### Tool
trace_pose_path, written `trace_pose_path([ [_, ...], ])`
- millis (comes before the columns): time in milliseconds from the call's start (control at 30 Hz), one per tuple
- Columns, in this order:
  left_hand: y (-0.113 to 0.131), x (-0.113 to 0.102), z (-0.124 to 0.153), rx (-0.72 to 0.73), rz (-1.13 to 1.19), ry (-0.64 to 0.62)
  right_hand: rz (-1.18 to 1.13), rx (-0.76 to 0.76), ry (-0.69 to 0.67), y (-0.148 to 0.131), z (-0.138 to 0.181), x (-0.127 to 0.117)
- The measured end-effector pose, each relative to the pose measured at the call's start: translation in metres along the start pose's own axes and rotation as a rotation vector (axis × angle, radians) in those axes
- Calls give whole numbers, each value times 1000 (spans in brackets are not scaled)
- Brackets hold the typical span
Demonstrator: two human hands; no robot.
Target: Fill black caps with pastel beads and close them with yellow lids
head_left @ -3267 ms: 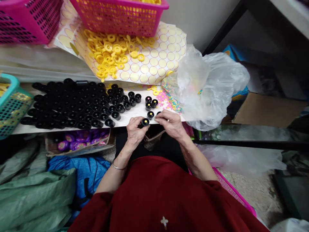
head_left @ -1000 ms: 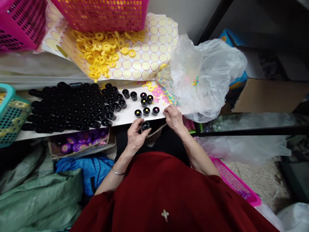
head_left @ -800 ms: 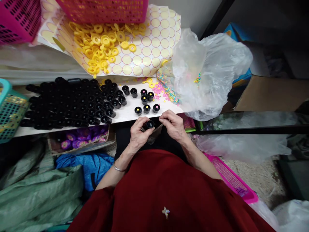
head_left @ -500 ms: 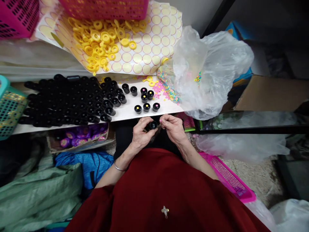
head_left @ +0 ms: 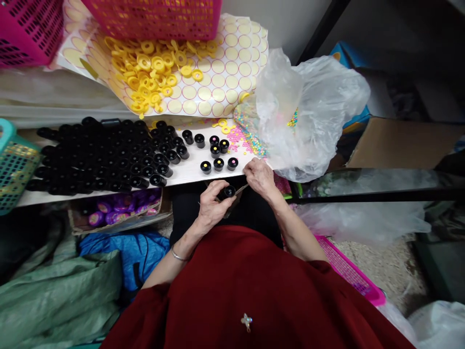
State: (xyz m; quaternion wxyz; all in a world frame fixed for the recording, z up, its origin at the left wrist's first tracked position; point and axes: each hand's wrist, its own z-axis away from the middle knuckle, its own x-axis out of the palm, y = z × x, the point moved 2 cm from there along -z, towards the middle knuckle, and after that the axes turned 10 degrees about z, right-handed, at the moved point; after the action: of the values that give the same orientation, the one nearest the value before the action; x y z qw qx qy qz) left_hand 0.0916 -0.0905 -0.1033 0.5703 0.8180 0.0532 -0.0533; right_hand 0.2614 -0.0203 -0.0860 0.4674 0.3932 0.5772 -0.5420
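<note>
My left hand (head_left: 211, 204) is wrapped round a small black plastic cup (head_left: 229, 191), held upright over my lap just below the table's front edge. No coloured bead shows in its hollow. At the edge itself, my right hand (head_left: 260, 178) has its fingers bent and pressed together; whatever lies between the fingertips is hidden. Behind it are loose pink beads (head_left: 238, 137) on the white tabletop (head_left: 189, 175). Several black cups (head_left: 218, 164) with a yellow or pink bead in the middle stand left of my right hand. Many more black cups (head_left: 109, 157) crowd the left side.
Yellow plastic ring pieces (head_left: 148, 68) are heaped on sticker sheets (head_left: 232, 53) below a pink basket (head_left: 163, 19). A clear plastic bag (head_left: 312, 106) holding coloured beads slumps at the right. A teal basket (head_left: 16, 169) stands far left; a box of purple items (head_left: 116, 208) sits under the table.
My right hand has moved up from beside the cup to the table edge; the pink bead at its fingertips no longer shows. My left hand keeps the cup in nearly the same place.
</note>
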Motion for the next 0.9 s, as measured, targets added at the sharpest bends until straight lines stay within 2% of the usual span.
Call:
trace_pose_path([
  [233,5,0,-2,-15,8,-19,-46,188,-93,10,-17,-3],
  [467,3,3,-4,-4,22,-21,48,112,-111,7,-19,-6],
  [667,3,3,-4,-5,14,-25,-150,145,-4,20,-18,-1],
  [800,-1,5,-5,-47,57,-15,-291,66,114,27,-12,4],
  [900,-7,9,-5,-92,85,-5,-254,-4,138,25,-7,9],
])
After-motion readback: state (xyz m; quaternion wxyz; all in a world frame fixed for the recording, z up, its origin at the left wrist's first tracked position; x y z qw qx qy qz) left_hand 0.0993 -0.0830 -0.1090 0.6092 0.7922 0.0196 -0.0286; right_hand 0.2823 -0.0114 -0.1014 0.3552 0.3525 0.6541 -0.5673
